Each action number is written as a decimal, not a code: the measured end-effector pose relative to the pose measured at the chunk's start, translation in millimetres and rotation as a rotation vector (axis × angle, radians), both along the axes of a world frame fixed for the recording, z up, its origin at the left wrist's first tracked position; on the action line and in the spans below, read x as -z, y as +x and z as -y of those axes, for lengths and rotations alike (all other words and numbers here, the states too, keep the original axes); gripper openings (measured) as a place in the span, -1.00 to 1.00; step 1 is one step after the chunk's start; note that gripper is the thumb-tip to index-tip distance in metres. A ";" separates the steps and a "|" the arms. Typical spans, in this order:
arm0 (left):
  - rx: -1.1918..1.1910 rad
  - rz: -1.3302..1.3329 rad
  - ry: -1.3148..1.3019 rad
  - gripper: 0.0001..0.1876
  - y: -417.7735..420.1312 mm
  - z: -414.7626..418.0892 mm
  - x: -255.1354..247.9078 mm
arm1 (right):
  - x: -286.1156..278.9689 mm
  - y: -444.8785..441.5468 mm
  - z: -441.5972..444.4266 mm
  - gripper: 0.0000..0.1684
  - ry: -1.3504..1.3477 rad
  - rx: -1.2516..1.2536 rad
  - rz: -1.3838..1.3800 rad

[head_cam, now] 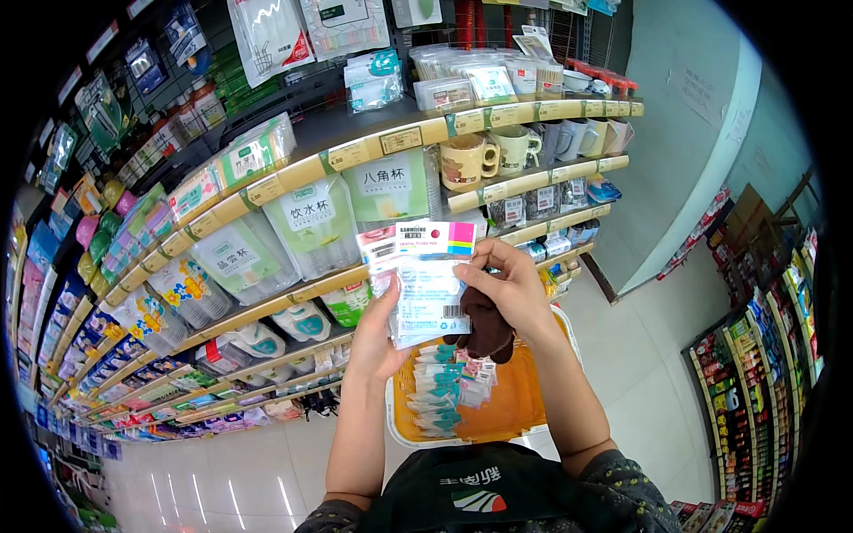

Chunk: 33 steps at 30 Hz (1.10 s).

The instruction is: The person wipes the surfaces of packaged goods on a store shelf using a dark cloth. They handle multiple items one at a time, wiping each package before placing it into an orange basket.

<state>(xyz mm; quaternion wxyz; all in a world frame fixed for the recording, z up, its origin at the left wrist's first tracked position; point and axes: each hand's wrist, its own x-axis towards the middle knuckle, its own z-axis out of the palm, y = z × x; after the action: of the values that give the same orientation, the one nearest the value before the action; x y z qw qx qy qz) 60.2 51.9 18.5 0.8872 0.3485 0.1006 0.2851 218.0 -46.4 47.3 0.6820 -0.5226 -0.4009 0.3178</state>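
In front of the shelf, my left hand (378, 340) grips the left edge of a few flat plastic packs of dental floss picks (430, 300). The front pack shows its printed back with a barcode; another overlaps behind it. My right hand (516, 286) pinches the same packs at the upper right. A dark brown cloth item (490, 326), perhaps a glove, hangs beneath my right palm. Below both hands is an orange basket (520, 400) with a white rim. Teal-and-clear packs (436, 393) lie stacked on its left, with pink-and-white packs (476, 376) beside them.
A long curved shelf (373, 148) with price tags runs across the front and left. It bears packs of plastic cups (310, 226), mugs (466, 163) and bagged toothpicks (490, 83). A pale wall column (673, 153) stands right, a snack rack (753, 386) farther right.
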 end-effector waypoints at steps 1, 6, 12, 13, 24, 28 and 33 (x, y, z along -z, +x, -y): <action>-0.003 0.001 0.009 -0.50 0.8 0.6 1.8 | 0.4 0.7 3.0 -0.86 0.008 0.030 0.026; -0.138 -0.024 -0.022 -0.51 1.7 1.1 8.8 | -4.4 5.1 22.1 -0.85 0.024 0.103 0.015; -0.201 -0.027 0.043 -0.52 1.9 8.9 7.6 | -8.2 5.7 39.5 -0.85 0.090 0.213 0.086; -0.211 -0.036 0.053 -0.52 1.8 11.7 6.5 | -8.9 4.9 41.8 -0.84 0.098 0.225 0.089; -0.225 -0.060 0.071 -0.47 -9.4 21.2 7.3 | -23.7 -3.1 62.2 -0.86 0.097 0.155 0.038; -0.116 -0.004 -0.011 -0.45 -9.5 27.5 6.2 | -19.6 -8.7 59.3 -0.84 -0.012 -0.004 0.012; -0.085 -0.190 0.139 -0.53 -8.6 33.6 19.8 | 3.8 -21.2 43.4 -0.80 -0.141 -0.152 0.030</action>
<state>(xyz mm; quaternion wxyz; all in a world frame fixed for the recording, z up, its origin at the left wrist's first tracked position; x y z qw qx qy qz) 51.6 18.3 -1.2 0.8344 0.4300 0.1789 0.2946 196.8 -89.9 43.5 0.6115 -0.5420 -0.4262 0.3883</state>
